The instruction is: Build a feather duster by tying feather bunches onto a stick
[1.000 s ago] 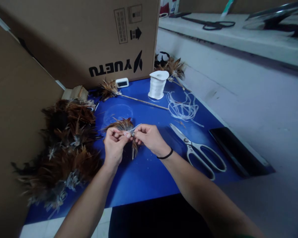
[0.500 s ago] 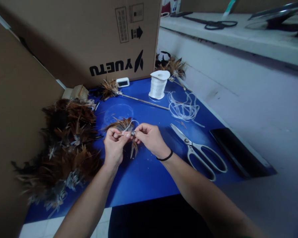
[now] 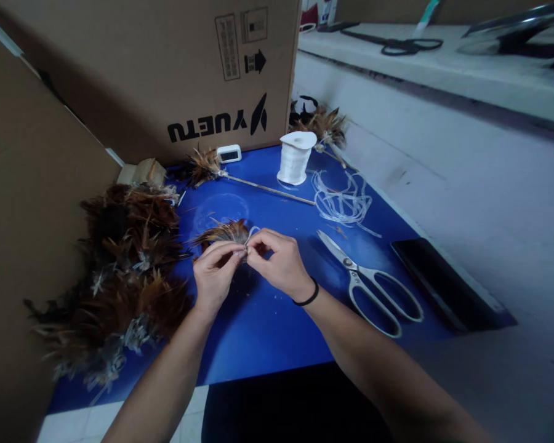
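Note:
A small bundle of brown and grey feathers [image 3: 228,231] is at my fingertips, just above the blue tabletop. My left hand [image 3: 216,271] is closed in a pinch at the bundle's quill end, thumb against forefinger. Right beside it, my right hand [image 3: 279,259] pinches too, its fingertips meeting the left ones. A short loop of white ribbon [image 3: 253,232] rises by the right fingers, which seem to grip it. The knot and the quill ends are hidden behind the fingers.
Feather bundles [image 3: 138,264] are heaped on the left. Farther back lie a feather-tipped stick [image 3: 268,187], a ribbon spool [image 3: 298,159], loose ribbon strands [image 3: 344,198] and a white timer [image 3: 229,154]. Scissors [image 3: 351,264] and a phone [image 3: 443,283] lie right. Cardboard boxes [image 3: 133,74] wall the back and left.
My hands have come together, fingertips now touching. The ribbon loop shows less, and the feathers that hung below the hands are out of sight.

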Motion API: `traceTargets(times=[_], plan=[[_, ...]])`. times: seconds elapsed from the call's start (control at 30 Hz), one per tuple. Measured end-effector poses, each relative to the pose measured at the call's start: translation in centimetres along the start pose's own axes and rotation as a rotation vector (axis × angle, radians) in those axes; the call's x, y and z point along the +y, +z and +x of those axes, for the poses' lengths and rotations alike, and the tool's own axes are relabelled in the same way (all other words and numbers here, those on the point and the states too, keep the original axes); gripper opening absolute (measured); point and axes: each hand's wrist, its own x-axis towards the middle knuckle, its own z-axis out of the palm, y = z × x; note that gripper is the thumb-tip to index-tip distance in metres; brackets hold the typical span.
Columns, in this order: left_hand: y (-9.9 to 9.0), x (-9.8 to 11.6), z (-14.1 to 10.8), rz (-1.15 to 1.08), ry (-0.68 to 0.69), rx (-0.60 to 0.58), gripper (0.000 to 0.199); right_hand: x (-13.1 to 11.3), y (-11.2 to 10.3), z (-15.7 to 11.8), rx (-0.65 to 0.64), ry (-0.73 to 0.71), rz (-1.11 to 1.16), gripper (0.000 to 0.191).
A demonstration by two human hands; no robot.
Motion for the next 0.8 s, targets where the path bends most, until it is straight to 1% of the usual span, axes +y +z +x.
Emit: traceTargets(times=[0.07,0.17,0.23,0.33,0.4,0.47,0.67,0.8], plan=[[-0.05,-0.12,-0.01,-0.006,0.005,0.008,0.009,0.02,0.02,0.00,0.001,-0.001,0.007,0.010],[-0.02,-0.33,-0.16,-0.023,-0.035,0.022,0.009,0.01,0.04,-0.01,-0.008,0.017,0.012,0.010],[-0.01,-0.35,-0.22,-0.013,-0.042,0.023,0.012,-0.12,-0.04,0.01,-0.017,0.015,-0.010,0.010],[-0.09,-0.20,-0.15,0.031,0.012,-0.015,0.017,-0.41,-0.25,0.06,-0.024,-0.004,-0.046,0.011],[-0.17,-0.11,-0.04,0.048,0.057,-0.028,0.015,-0.51,-0.31,0.08,-0.026,-0.006,-0.044,0.011],[-0.20,-0.12,0.01,0.044,0.071,-0.018,0.012,-0.45,-0.27,0.08,-0.028,0.004,-0.018,0.011],[0.00,-0.45,-0.21,-0.046,-0.037,0.030,0.006,0.08,0.05,0.05,-0.038,0.096,0.102,0.009],[0.07,-0.50,-0.30,-0.088,-0.081,0.047,0.005,0.22,0.07,0.06,-0.058,0.142,0.149,0.008]])
